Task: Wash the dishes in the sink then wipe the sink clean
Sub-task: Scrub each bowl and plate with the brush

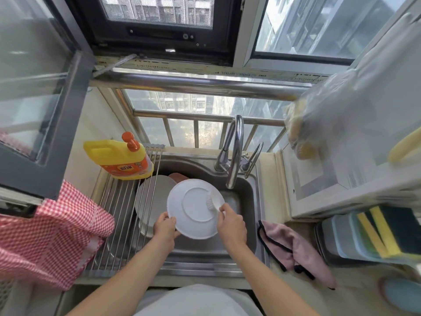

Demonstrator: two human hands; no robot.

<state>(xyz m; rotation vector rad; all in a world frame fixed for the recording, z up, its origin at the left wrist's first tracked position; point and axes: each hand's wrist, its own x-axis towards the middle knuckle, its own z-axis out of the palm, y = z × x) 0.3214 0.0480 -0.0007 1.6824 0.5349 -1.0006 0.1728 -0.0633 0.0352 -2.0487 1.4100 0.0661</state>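
We judge the washing partly done. Our left hand (165, 226) grips the rim of the white plate (193, 208), held bottom-up over the sink (248, 185), while our right hand (230, 224) pinches the brush (213, 199) against it. Another plate (150, 197) and a reddish dish (178, 176) wait under the rack (118, 215); the pink cloth (296, 249) lies on the counter's near edge, so wiping remains.

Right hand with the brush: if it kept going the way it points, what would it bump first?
Probably the white plate. The right hand aims its brush up-left onto the plate's underside, which the left hand holds.
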